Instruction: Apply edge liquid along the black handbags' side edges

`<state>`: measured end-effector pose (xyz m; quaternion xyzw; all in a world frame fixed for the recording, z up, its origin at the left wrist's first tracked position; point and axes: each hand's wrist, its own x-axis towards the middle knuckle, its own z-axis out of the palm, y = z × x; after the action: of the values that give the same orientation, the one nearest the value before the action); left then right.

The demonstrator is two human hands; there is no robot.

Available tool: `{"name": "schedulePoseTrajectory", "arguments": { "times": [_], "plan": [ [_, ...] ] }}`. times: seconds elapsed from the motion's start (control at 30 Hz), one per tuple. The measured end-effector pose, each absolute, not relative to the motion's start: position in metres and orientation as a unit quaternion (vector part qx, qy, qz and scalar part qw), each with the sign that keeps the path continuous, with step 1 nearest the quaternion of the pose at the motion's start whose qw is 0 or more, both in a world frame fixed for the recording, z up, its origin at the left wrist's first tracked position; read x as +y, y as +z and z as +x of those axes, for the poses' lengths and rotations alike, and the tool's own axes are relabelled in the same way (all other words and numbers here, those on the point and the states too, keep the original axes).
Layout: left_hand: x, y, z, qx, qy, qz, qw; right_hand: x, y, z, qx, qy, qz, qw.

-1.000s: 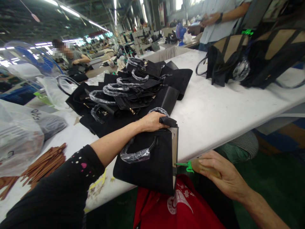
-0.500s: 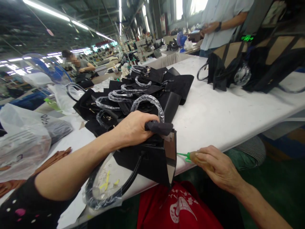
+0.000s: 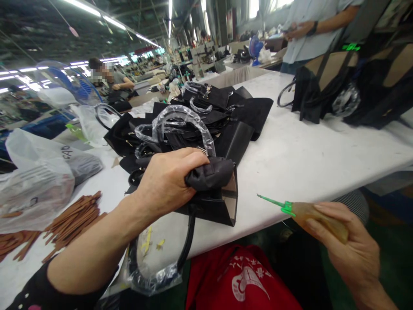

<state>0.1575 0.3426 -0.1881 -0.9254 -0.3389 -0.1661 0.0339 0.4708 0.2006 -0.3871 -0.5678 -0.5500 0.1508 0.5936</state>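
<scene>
My left hand (image 3: 166, 183) is closed round the folded top edge of a black handbag (image 3: 213, 202) at the near edge of the white table (image 3: 300, 155). The bag's side gusset faces me, tan on the inside. One plastic-wrapped handle (image 3: 183, 122) arches up behind my knuckles; the other handle (image 3: 161, 271) hangs below the table edge. My right hand (image 3: 348, 247) is closed on a small squeeze bottle with a green pointed nozzle (image 3: 292, 209), held just off the table's edge, right of the bag and apart from it.
A heap of black handbags (image 3: 206, 114) with wrapped handles lies behind the held one. Brown strips (image 3: 72, 215) and plastic bags (image 3: 35, 176) sit at the left. Tan-and-black bags (image 3: 325, 82) stand at the far right. Another person (image 3: 309, 30) stands beyond; a red cloth (image 3: 238, 280) covers my lap.
My left hand has lifted and tipped the bag's top toward me, bunching its edge. My right hand with the bottle has drawn back to the right, away from the gusset.
</scene>
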Motion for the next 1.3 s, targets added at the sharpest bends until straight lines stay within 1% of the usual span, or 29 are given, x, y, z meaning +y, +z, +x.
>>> {"name": "schedulePoseTrajectory", "arguments": {
  "times": [0.1,0.23,0.4,0.47,0.57,0.7,0.9,1.07,1.2,1.3],
  "plan": [
    [0.342,-0.207,0.163,-0.314,-0.191,-0.93,0.022,0.201,-0.39,0.468,-0.517,0.156,-0.589,0.602],
    [0.339,-0.231,0.171,-0.31,-0.201,-0.929,-0.004,0.199,-0.392,0.466,-0.538,0.175,-0.58,0.586],
    [0.338,-0.23,0.175,-0.397,-0.151,-0.9,-0.096,0.195,-0.395,0.467,-0.585,0.181,-0.56,0.559],
    [0.34,-0.229,0.175,-0.417,-0.144,-0.89,-0.116,0.197,-0.399,0.466,-0.614,0.195,-0.538,0.543],
    [0.345,-0.23,0.177,-0.424,-0.145,-0.885,-0.124,0.206,-0.409,0.462,-0.645,0.212,-0.51,0.528],
    [0.357,-0.236,0.182,-0.437,-0.152,-0.877,-0.129,0.22,-0.415,0.458,-0.671,0.193,-0.495,0.517],
    [0.366,-0.242,0.187,-0.441,-0.158,-0.872,-0.141,0.23,-0.399,0.457,-0.714,0.227,-0.483,0.454],
    [0.367,-0.241,0.187,-0.443,-0.152,-0.873,-0.139,0.23,-0.392,0.453,-0.71,0.194,-0.497,0.46],
    [0.367,-0.241,0.187,-0.436,-0.159,-0.876,-0.13,0.233,-0.384,0.451,-0.709,0.245,-0.505,0.427],
    [0.366,-0.241,0.187,-0.436,-0.163,-0.876,-0.124,0.236,-0.38,0.452,-0.691,0.239,-0.515,0.448]
  ]
}}
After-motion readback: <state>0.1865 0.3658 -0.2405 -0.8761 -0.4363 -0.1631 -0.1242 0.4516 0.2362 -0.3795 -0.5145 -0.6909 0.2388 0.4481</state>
